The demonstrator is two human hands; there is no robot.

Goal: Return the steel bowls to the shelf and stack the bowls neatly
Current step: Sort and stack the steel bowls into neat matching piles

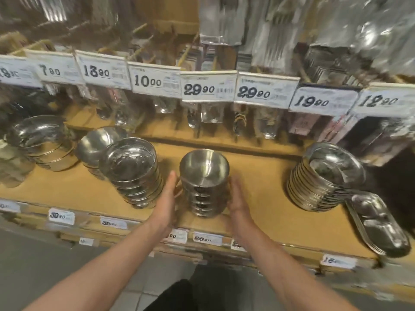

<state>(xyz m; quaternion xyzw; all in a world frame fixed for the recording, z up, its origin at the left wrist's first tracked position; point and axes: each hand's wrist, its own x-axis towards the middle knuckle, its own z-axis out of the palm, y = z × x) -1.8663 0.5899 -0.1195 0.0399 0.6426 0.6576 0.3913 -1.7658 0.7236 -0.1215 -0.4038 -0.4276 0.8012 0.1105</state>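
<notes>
A stack of several steel bowls (204,182) stands upright on the tan shelf (258,194), near its front edge at the middle. My left hand (167,198) lies flat against the stack's left side with fingers straight. My right hand (237,199) lies against its right side, fingers straight too. The two palms face each other with the stack between them. To the left, a second bowl stack (134,173) leans back a little.
More steel bowls (42,142) and a single bowl (96,142) sit at the far left. A tall stack of steel plates (323,178) stands at the right, with compartment trays (379,223) leaning at the shelf's corner. Price tags (208,86) and hanging packaged cutlery overhang the shelf.
</notes>
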